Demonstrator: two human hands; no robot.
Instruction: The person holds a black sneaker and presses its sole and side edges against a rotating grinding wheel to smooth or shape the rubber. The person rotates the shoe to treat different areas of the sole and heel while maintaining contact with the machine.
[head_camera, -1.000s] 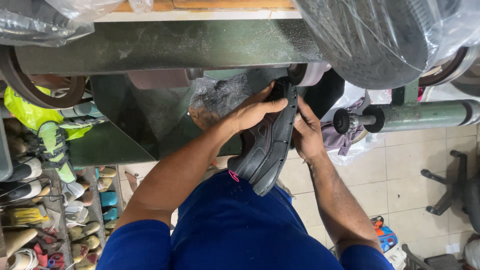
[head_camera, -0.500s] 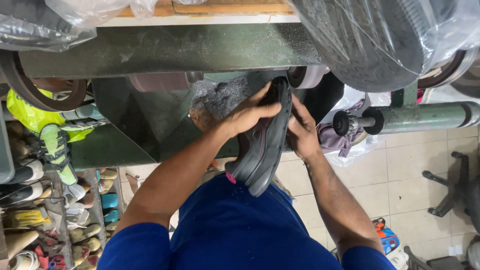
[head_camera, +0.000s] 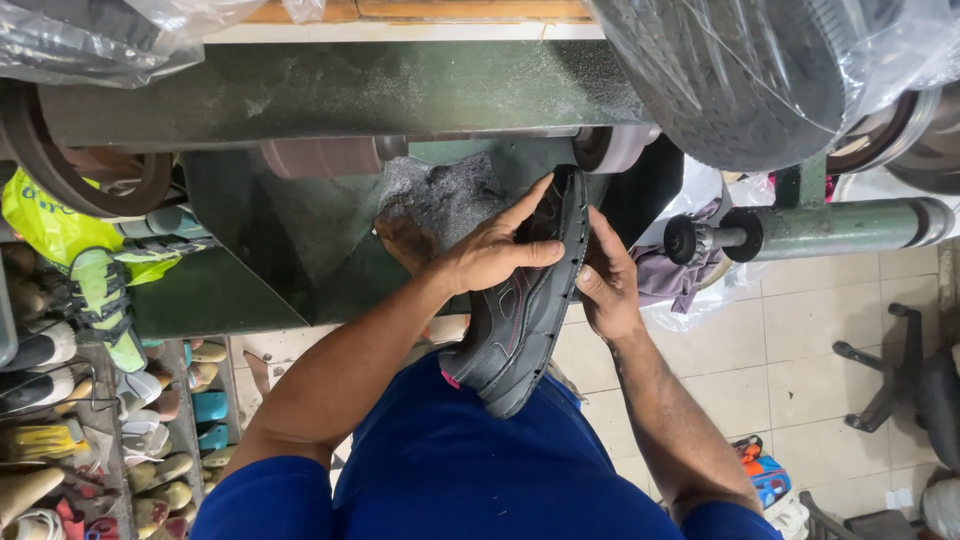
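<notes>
We held the dark grey shoe with pink stitching and a ribbed black rubber sole (head_camera: 520, 310) up between both hands, in front of the green metal finishing machine (head_camera: 330, 90) rather than resting on anything. Its long axis ran steeply, toe up toward the machine's lower edge near the small pale sanding drum (head_camera: 610, 148), heel down toward our blue shirt (head_camera: 450, 480). Our left hand (head_camera: 495, 255) lay across the upper, fingers spread flat and pressing on it, the index finger reaching toward the toe. Our right hand (head_camera: 605, 285) sat on the sole side, fingers close together along the sole's edge, thumb tucked against it. Both hands touched the shoe; the left covered more of it, while the right was nearer the drum.

We could not tell whether the toe touched the drum, since the toe's tip merged with the dark hollow behind it. The far side of the upper was hidden, and a plastic-wrapped black tyre-like wheel (head_camera: 740, 70) cut off the machine's right corner.
</notes>
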